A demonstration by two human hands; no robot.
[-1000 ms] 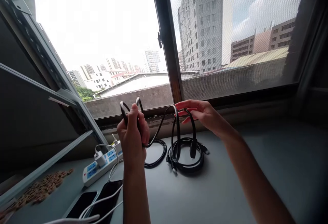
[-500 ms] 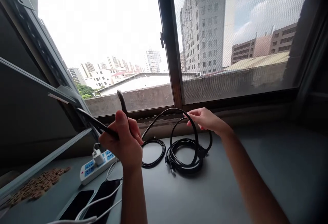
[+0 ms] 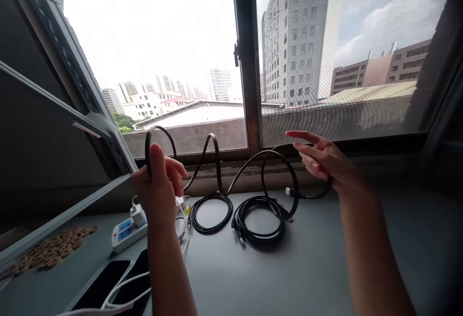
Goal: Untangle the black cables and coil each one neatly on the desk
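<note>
My left hand point(image 3: 157, 188) is closed round a black cable point(image 3: 216, 161), which loops up over my fingers and runs right in arcs above the grey sill. My right hand point(image 3: 321, 159) is raised with fingers stretched out and apart; a strand of the black cable hangs from beneath its palm. Below, two coils of black cable lie on the surface: a smaller coil point(image 3: 211, 213) and a thicker bundle point(image 3: 258, 222) with plugs.
A white power strip point(image 3: 126, 229) with a charger stands at the left, white leads running to two dark phones point(image 3: 108, 287) at the lower left. Brown pellets point(image 3: 50, 251) lie scattered far left. A metal frame point(image 3: 65, 205) slants at left; the window runs behind.
My left hand moved left and lifted a new loop of cable. My right hand rose and opened its fingers, drawing the cable out to the right. The camera turned slightly left.
</note>
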